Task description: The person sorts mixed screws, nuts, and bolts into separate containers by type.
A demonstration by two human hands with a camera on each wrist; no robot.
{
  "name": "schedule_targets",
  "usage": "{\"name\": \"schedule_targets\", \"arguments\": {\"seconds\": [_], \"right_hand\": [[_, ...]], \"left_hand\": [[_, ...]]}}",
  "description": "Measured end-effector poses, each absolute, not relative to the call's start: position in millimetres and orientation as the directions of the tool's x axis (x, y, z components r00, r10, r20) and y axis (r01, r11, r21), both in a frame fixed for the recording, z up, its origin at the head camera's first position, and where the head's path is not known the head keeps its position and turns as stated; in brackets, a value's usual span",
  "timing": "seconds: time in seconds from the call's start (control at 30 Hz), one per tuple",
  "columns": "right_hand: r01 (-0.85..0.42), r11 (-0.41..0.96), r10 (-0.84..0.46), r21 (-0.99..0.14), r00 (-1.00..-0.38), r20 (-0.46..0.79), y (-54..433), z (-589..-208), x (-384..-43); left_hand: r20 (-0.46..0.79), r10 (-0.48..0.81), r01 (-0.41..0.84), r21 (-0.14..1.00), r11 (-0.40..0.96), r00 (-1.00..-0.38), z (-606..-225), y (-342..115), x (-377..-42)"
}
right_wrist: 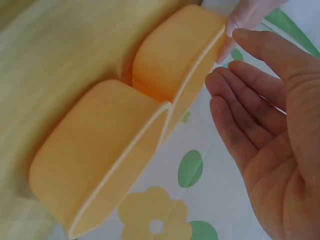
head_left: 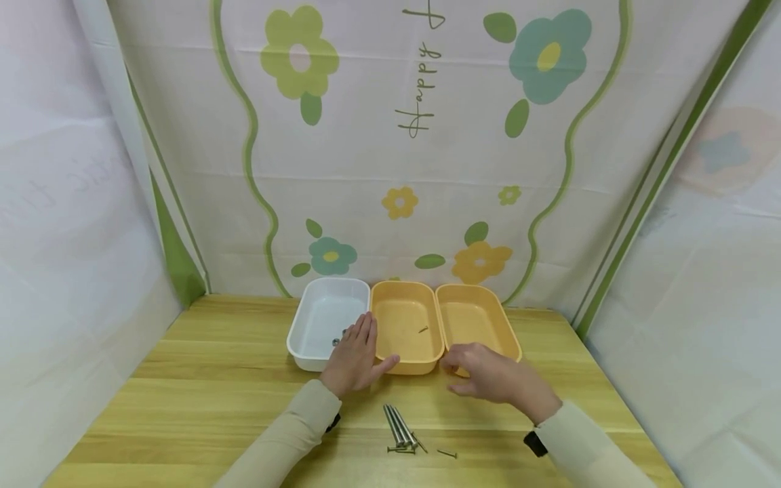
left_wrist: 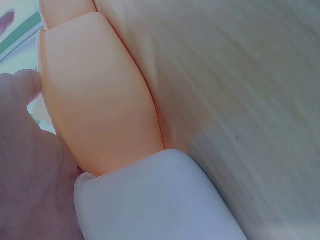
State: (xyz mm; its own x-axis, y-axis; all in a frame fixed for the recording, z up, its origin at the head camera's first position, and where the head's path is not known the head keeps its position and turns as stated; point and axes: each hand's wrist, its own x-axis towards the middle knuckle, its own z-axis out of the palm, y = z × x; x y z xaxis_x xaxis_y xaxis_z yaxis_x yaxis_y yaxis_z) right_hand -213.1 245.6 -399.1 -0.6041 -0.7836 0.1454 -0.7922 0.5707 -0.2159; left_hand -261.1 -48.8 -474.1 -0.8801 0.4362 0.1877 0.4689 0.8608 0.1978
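My left hand [head_left: 355, 358] lies with straight fingers over the meeting edges of the white tray [head_left: 329, 305] and the middle yellow tray [head_left: 403, 308]; its thumb reaches across the yellow tray's near rim. My right hand [head_left: 488, 374] hovers at the near left corner of the right yellow tray [head_left: 472, 318]. Its fingers bend loosely, and the right wrist view shows nothing between thumb and fingertips [right_wrist: 216, 82]. Small metal nuts [head_left: 335, 342] sit in the white tray, partly hidden by the left fingers. One small screw [head_left: 424, 330] lies in the middle yellow tray.
Several long bolts [head_left: 398, 427] lie bunched on the wooden table [head_left: 213, 379] between the forearms, with short screws around their heads. Another short screw [head_left: 447, 453] lies to their right. Behind the trays hangs a flower-printed cloth [head_left: 366, 156], and cloth walls flank both sides.
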Motion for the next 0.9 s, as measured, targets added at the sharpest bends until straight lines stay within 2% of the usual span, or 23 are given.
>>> {"name": "schedule_targets", "arguments": {"seconds": [0.13,0.3,0.57,0.9], "right_hand": [[-0.742,0.607,-0.767,-0.286,-0.641,0.033,249,-405,-198],[-0.727,0.623,-0.766,-0.288,-0.642,-0.035,248,-415,-182],[-0.761,0.581,-0.8,-0.289,-0.6,-0.03,248,-436,-164],[-0.74,0.602,-0.786,-0.301,-0.615,-0.06,248,-462,-151]], "left_hand": [[0.183,0.436,0.468,0.206,0.859,-0.881,-474,-49,-261],[0.2,0.438,0.474,0.204,0.856,-0.876,-473,-49,-260],[0.186,0.44,0.473,0.214,0.855,-0.879,-470,-50,-258],[0.199,0.447,0.483,0.207,0.851,-0.872,-468,-48,-256]]}}
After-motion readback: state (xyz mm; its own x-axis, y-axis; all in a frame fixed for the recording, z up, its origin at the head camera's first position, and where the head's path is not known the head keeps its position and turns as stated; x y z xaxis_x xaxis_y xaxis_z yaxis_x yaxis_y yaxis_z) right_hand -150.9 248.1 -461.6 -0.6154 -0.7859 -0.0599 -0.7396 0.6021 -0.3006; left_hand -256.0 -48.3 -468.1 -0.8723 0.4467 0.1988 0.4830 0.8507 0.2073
